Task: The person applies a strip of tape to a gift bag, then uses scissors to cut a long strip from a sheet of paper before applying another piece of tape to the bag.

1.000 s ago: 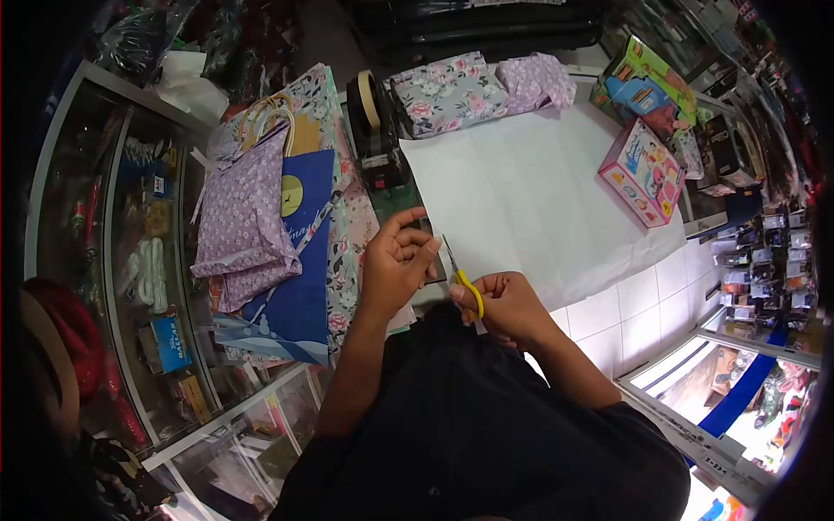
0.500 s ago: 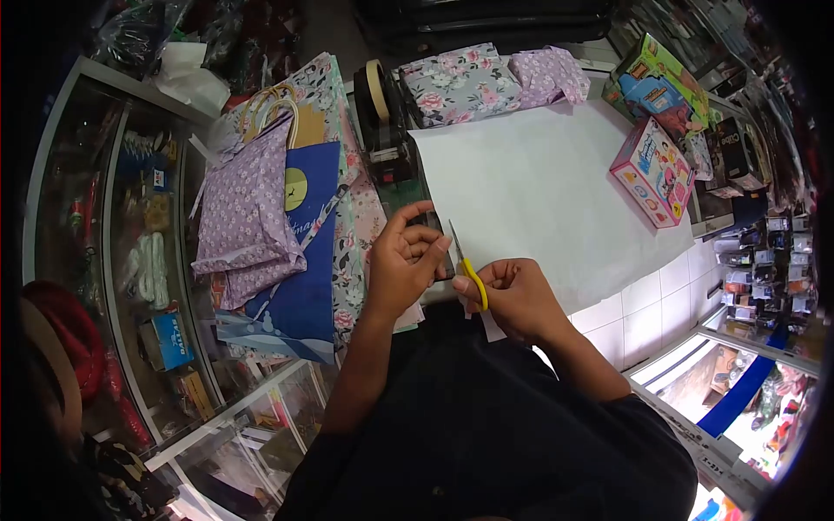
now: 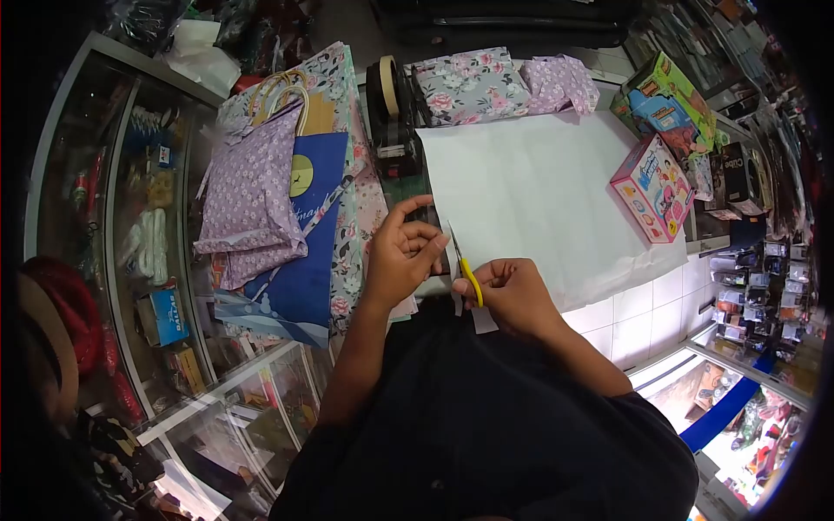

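A large sheet of white paper, its back side up, lies spread before me. At its left edge my left hand is closed, thumb and fingers pinching the border. My right hand grips the yellow handle of a pair of scissors. Their blades point away from me along the paper's left edge, near my left thumb. A narrow paper strip hangs below the blades, and a wider white piece shows under my right hand.
Purple and grey floral packages lie behind the sheet. A pink toy box rests on its right side, beside a green box. A tape dispenser stands behind my left hand. Gift bags are stacked at left, over glass cabinets.
The view has shifted slightly. More of the strip and the wider piece shows below the scissors. Both hands keep nearly the same place and grip.
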Available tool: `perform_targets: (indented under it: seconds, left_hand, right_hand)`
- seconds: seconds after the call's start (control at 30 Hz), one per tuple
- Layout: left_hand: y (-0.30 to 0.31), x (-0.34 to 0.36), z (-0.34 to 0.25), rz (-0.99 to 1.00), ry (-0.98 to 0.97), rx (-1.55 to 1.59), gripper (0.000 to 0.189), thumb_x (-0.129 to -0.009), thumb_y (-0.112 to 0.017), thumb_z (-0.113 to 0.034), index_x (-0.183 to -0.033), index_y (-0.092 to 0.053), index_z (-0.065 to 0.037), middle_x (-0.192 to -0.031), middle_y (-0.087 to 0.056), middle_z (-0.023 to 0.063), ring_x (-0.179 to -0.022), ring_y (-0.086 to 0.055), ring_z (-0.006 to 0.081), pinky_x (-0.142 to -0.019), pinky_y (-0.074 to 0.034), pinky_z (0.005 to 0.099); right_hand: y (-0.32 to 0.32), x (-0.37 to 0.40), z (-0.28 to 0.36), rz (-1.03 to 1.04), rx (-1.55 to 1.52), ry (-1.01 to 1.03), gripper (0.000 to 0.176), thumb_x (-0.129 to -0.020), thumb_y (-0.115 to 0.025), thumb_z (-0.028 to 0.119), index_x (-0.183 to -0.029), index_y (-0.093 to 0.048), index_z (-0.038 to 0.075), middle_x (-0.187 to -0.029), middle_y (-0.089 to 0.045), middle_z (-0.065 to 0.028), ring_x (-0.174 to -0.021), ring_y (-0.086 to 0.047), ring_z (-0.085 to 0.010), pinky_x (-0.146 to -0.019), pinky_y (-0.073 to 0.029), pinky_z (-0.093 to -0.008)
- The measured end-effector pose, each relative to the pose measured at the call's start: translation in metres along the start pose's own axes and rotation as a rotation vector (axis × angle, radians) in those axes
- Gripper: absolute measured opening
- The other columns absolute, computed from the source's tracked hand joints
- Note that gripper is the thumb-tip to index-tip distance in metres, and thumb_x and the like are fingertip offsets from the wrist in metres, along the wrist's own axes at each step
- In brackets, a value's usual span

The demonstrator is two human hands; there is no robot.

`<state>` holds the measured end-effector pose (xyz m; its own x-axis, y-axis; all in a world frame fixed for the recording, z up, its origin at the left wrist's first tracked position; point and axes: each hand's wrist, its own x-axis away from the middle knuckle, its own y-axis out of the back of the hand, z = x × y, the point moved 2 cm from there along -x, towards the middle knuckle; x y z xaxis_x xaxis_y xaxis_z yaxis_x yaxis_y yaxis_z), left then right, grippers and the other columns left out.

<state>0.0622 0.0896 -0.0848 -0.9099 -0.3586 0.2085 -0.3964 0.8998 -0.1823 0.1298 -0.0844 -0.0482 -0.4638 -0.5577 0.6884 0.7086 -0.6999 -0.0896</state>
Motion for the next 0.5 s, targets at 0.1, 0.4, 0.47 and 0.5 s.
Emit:
perform_targets:
  seconds: [0.1, 0.4, 0.47, 0.5]
  left_hand:
    - [0.0, 0.001, -0.002, -0.01, -0.007, -0.002, 0.05, -0.09, -0.066, 0.001, -0.134, -0.041, 0.005, -0.084, -0.066, 0.0102, -0.062, -0.062, 0.0098, -0.055, -0.049, 0.0212]
    - [-0.006, 0.002, -0.008, -0.22, 0.108, -0.097, 0.033, -0.094, -0.064, -0.01, -0.119, -0.055, 0.009, -0.082, -0.067, 0.0125, -0.055, -0.064, 0.0132, -0.048, -0.047, 0.0216]
    - [-0.008, -0.002, -0.014, -0.244, 0.088, -0.171, 0.031, -0.094, -0.065, -0.013, -0.115, -0.059, 0.009, -0.08, -0.068, 0.0121, -0.052, -0.062, 0.0111, -0.045, -0.042, 0.0204]
    - [-0.009, -0.005, -0.016, -0.263, 0.071, -0.244, 0.03, -0.093, -0.067, -0.015, -0.11, -0.063, 0.009, -0.077, -0.068, 0.0116, -0.05, -0.059, 0.009, -0.043, -0.038, 0.0191]
  right_hand:
    - [0.001, -0.002, -0.002, 0.017, -0.018, 0.023, 0.034, -0.084, -0.08, 0.025, -0.072, -0.063, -0.001, -0.056, -0.059, -0.002, -0.034, -0.039, -0.0046, -0.032, -0.025, -0.0226]
    - [0.006, -0.004, 0.006, 0.082, 0.033, -0.031, 0.042, -0.088, -0.075, 0.033, -0.066, -0.058, 0.001, -0.046, -0.05, 0.0003, -0.029, -0.037, -0.007, -0.03, -0.026, -0.0235]
    - [0.006, -0.004, 0.007, 0.087, 0.038, -0.026, 0.042, -0.088, -0.074, 0.034, -0.066, -0.059, 0.002, -0.046, -0.049, 0.0006, -0.029, -0.037, -0.007, -0.03, -0.026, -0.0236]
    - [0.006, -0.004, 0.007, 0.088, 0.041, -0.023, 0.043, -0.089, -0.074, 0.035, -0.066, -0.059, 0.002, -0.045, -0.048, 0.0009, -0.029, -0.037, -0.007, -0.03, -0.026, -0.0237]
